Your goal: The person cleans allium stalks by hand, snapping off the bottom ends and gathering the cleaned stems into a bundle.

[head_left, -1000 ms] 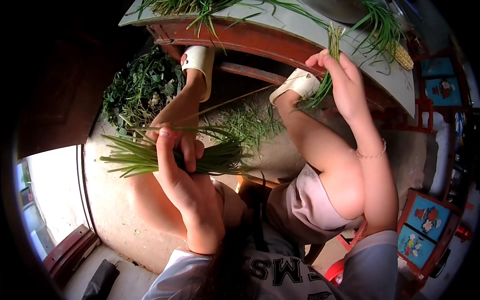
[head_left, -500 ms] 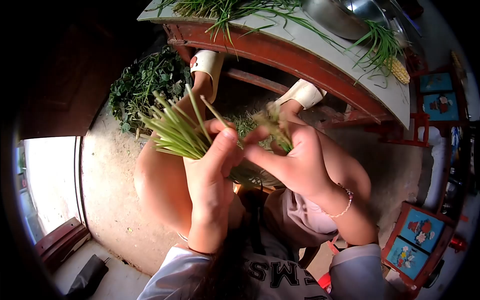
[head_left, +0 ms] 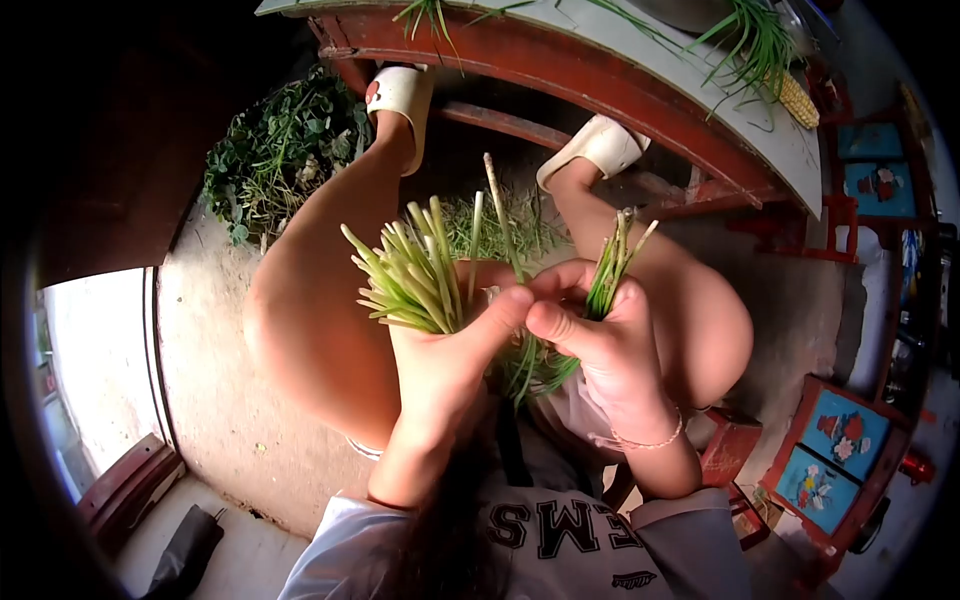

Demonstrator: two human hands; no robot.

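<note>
My left hand [head_left: 440,375] is closed round a thick bundle of chives [head_left: 408,278], their pale stem ends pointing up and away from me. Two stalks stand apart from that bundle; the taller stalk [head_left: 500,205] rises by the tip of my left thumb. In my right hand [head_left: 628,365] is a thinner bunch of chives [head_left: 606,275], greener, with rough brownish ends. The thumbs nearly meet over my lap, and green leaves [head_left: 530,370] hang down beneath them. What my fingers do behind the stems is partly hidden.
Ahead stands a red-framed table [head_left: 560,70] bearing more chives [head_left: 745,45], a corn cob [head_left: 797,100] and a metal bowl [head_left: 690,10] cut off by the frame. On the floor lie a leafy green heap [head_left: 290,140] and loose trimmings [head_left: 480,228]. A red stool [head_left: 730,445] is at right.
My right hand, blurred before, is now sharp, and its bunch stands more upright. Both hands have shifted slightly right and down. The view has tilted, so the table sits higher.
</note>
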